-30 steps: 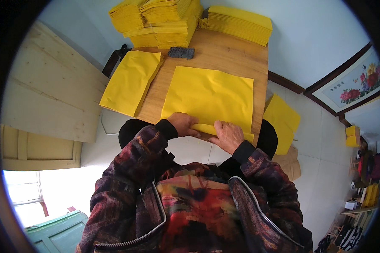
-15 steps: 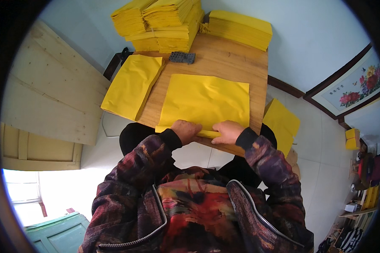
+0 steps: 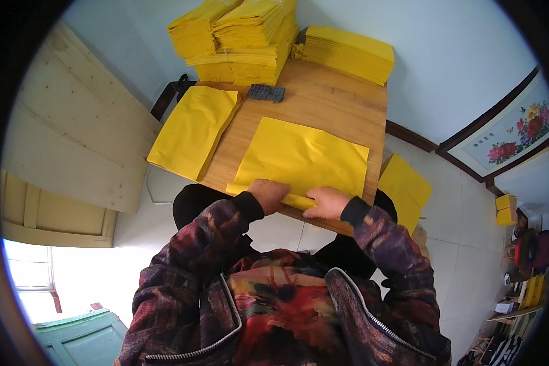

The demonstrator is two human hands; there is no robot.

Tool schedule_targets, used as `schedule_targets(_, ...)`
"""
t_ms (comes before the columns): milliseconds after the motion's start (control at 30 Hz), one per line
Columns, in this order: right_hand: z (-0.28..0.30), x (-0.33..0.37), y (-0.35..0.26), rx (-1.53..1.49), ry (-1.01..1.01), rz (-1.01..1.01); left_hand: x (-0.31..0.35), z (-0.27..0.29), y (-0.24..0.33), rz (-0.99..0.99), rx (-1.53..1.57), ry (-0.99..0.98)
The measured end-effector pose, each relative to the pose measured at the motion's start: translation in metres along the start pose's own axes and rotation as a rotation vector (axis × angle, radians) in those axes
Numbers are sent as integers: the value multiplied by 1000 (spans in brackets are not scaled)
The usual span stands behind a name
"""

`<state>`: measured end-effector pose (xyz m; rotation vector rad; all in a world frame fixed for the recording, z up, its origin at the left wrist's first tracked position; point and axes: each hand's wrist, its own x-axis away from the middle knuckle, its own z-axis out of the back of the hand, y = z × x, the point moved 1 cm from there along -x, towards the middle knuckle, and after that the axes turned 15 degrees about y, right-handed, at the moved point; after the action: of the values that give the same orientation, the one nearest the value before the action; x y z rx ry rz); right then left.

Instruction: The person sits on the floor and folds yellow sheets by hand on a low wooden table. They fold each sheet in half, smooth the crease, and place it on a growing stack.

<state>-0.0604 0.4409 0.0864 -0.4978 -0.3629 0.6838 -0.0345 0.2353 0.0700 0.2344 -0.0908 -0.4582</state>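
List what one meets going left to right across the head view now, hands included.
Pale wooden board, flat yellow stack, left hand, right hand, yellow sheet on the right, framed flower picture.

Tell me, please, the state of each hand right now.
Left hand: closed, holding the folded near edge of the yellow, rectangular, paper-like sheet.
Right hand: closed, holding that same edge farther right.

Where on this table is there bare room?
Widest patch: right of grey pad, between back-right stack and sheet. Narrow strip: between left pile and sheet. Crowded: back left, under the tall stack; front edge, by left hand and right hand.
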Motion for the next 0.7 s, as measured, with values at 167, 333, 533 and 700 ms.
schedule_targets(167, -8, 18, -18, 283, 246, -40, -24, 9, -16, -97, 221, -185)
schedule_targets(333, 6, -3, 5, -112, -28, -1, -16, 15, 1, -186, -41, 61)
schedule_targets(533, 0, 24, -9, 348, 289, -17, -33, 11, -2, -97, 169, -333)
schedule_targets(700, 1, 16, -1, 200, 125, -108, -37, 24, -1, -140, 234, -321)
